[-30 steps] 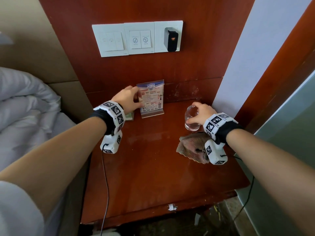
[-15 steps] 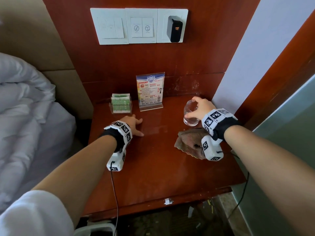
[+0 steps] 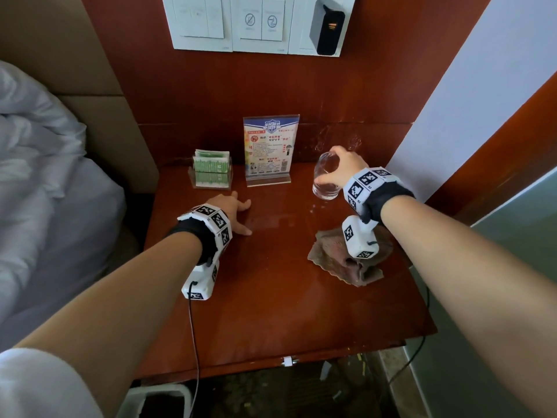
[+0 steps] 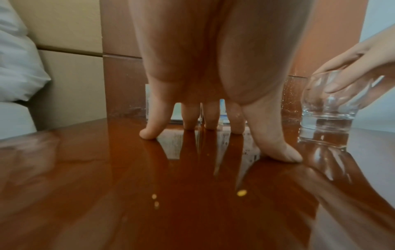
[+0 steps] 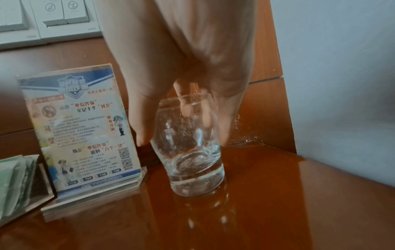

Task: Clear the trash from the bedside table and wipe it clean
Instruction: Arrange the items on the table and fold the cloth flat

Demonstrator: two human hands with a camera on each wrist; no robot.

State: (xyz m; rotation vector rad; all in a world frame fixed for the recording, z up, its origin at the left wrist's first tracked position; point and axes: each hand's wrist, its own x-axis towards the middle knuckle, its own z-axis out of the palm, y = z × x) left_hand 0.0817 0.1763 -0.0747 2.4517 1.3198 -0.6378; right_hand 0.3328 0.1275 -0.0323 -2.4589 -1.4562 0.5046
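Observation:
The red-brown bedside table (image 3: 271, 297) has a glossy top. My right hand (image 3: 331, 167) grips a clear drinking glass (image 3: 324, 184) from above, thumb on one side and fingers on the other; the glass (image 5: 192, 152) stands at the table's back right with its base on the wood. My left hand (image 3: 238, 215) rests open, its spread fingertips (image 4: 278, 152) touching the table in front of the sign. A crumpled brown cloth (image 3: 334, 260) lies on the table under my right wrist. Small yellow crumbs (image 4: 241, 192) dot the wood.
An acrylic sign stand (image 3: 269, 149) and a holder of green packets (image 3: 211, 171) stand along the back panel. Switch plates (image 3: 229, 22) hang above. A bed (image 3: 36, 176) is to the left, a white wall (image 3: 482, 86) to the right. A white bin rim (image 3: 156, 396) shows below the front edge.
My left hand has left the sign stand and come down onto the tabletop, fingers spread. My right hand has stayed on the glass. The cloth has not moved.

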